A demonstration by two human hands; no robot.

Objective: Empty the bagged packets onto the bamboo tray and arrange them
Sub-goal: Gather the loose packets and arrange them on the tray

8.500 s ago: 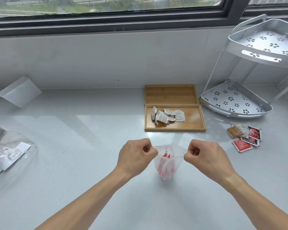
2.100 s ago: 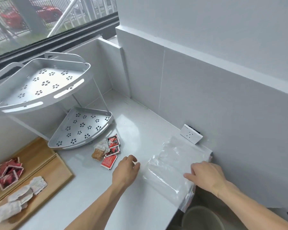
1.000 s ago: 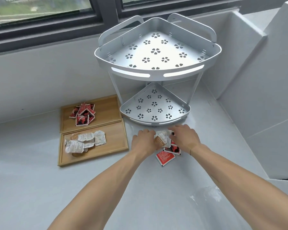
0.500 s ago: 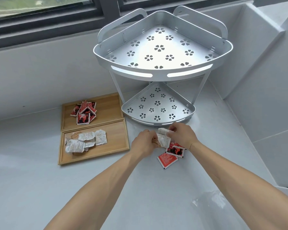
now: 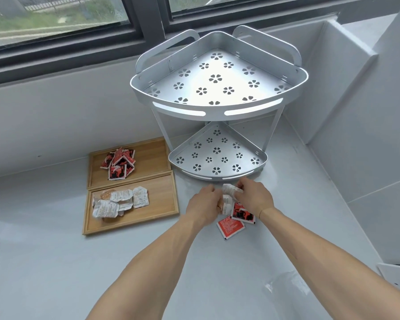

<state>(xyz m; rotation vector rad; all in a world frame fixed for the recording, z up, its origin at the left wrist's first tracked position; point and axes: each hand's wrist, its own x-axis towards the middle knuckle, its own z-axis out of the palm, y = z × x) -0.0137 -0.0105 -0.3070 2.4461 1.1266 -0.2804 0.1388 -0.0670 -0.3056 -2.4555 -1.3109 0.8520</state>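
On the surface [image 5: 56, 262], two trays [image 5: 162, 204] hold sorted packets. In front of the rack [image 5: 217, 107], both hands pinch pale packets [image 5: 228, 199], apparently; red ones [image 5: 232, 226] lie beneath. Best gather by colour, then carry each lot to its tray.

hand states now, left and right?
Left hand: closed on white packets.
Right hand: closed on a white packet, above red packets.

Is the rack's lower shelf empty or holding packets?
Empty: the lower shelf shows only its flower cutouts; the loose packets lie on the counter in front of it.
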